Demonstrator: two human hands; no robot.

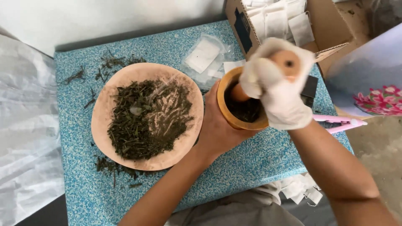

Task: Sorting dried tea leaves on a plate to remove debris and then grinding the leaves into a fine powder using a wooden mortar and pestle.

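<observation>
Head view is showing you grinding: your gloved right hand (278, 94) fingers are wrapping the pestle (287, 62), left hand (215, 127) fingers are cupping the mortar (228, 111), while most dried leaves (144, 119) are waiting on the plate (104, 121), centre-left.

We see both our forearms coming up from the bottom edge, bare to past the elbows. Our left hand (217, 125), ungloved, sits palm-in w/ fingers curled away from us, cupped round sth at wrist height; thumb side faces up, fingertips hidden. Left forearm runs diagonally from lower centre up to the right. Our right hand (278, 90) wears a white fabric glove, closed in a tight fist around sth upright, knuckles toward the left, wrist bent down. Right forearm enters from the lower right corner, angled up-left. The two hands sit just beside each other, approx. touching.
</observation>
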